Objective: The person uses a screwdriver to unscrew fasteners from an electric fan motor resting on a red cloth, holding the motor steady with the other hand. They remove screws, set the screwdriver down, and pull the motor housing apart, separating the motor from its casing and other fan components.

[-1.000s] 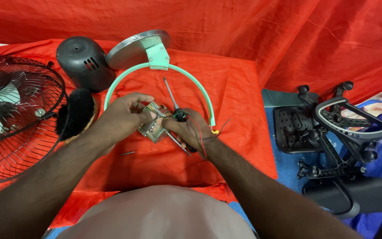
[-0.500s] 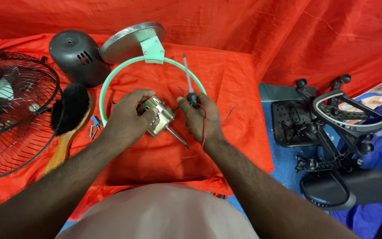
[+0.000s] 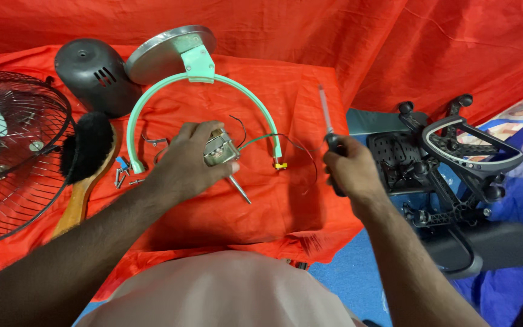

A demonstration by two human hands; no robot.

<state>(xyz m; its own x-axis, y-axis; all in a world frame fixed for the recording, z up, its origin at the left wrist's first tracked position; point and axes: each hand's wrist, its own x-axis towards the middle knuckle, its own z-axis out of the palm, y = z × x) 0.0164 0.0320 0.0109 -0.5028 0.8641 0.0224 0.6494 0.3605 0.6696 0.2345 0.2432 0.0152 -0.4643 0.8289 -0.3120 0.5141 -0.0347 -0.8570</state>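
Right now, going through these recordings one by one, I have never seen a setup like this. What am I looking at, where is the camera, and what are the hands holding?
There is no machine here: a person works with two bare hands, and the single picture comes from a camera worn on the head, looking down at them.

The left hand grips a small metal fan motor with a shaft sticking out and thin wires trailing from it. The right hand holds a screwdriver, tip pointing up, off to the side of the motor.

All of this sits over a red cloth. On it lie a green curved bracket joined to a round grey base, a dark motor cover, a wire fan guard, a wooden-handled brush and a few loose screws. A black chair frame lies at the right.
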